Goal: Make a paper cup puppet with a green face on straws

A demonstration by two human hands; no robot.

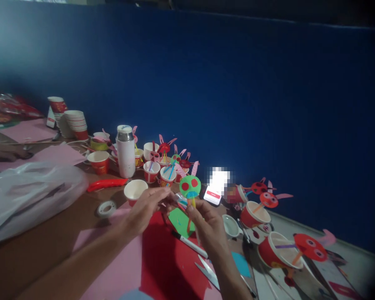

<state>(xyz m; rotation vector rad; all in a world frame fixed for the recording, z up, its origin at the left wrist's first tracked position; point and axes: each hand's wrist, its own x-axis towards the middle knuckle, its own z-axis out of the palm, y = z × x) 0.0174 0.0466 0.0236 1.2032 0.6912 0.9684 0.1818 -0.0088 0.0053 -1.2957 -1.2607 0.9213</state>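
- A brown desk [81, 208] is crowded with paper craft pieces; small parts could be lost in the clutter.
- Across its middle, a red sheet [171, 266] is spread beneath both hands.
- The left hand [150, 206] is curled near the puppet; whether anything is held by its grip cannot be told.
- By the right hand's [211, 221] closed grip, a green-faced puppet [190, 183] is pinched at its stick; the head could be loosened by twisting.
- A cup [136, 189], far left of the hands, could be tipped by a sideways knock.
- Open-bladed scissors [209, 273] could be brushed by the right forearm if lowered.
- Thin pink ears [194, 168] could be bent by careless fingers.
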